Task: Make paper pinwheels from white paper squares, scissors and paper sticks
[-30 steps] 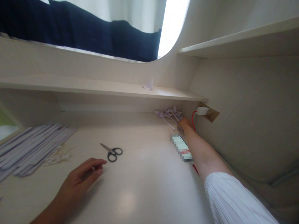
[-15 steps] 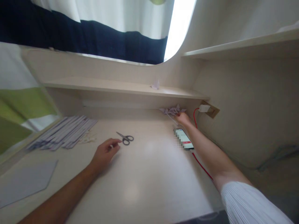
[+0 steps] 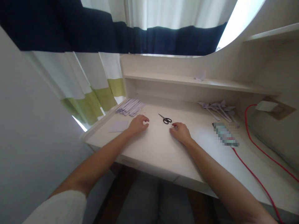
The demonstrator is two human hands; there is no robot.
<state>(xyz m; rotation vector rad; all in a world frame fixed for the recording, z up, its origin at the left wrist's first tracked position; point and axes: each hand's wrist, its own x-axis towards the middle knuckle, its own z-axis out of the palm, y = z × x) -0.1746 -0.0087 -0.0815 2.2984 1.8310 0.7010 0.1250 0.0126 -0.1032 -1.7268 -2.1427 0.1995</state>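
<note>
My left hand [image 3: 139, 125] is on the left half of the desk with thumb and fingers apart and nothing between them. Beside it lies a stack of pale lilac paper [image 3: 118, 125]. Behind that hand is a row of rolled paper sticks [image 3: 131, 107], with small pale bits [image 3: 142, 112] at their right end. Dark-handled scissors [image 3: 165, 119] lie between my hands, blades pointing back left. Just in front of their handles rests my right hand [image 3: 181, 132], fingers loosely bent and no object visible in them.
At the back right lie several paper pinwheels [image 3: 218, 109] on sticks. In front of them is a phone [image 3: 224, 134] on a red cable [image 3: 254, 177]. A folded paper piece [image 3: 200, 75] stands on the shelf [image 3: 163, 78]. A white charger [image 3: 266, 105] sits in the wall socket.
My right hand has left the pinwheel pile and come back to the middle, near the scissors. The view has turned left, and my left hand remains near the scissors, fingers wider apart.
</note>
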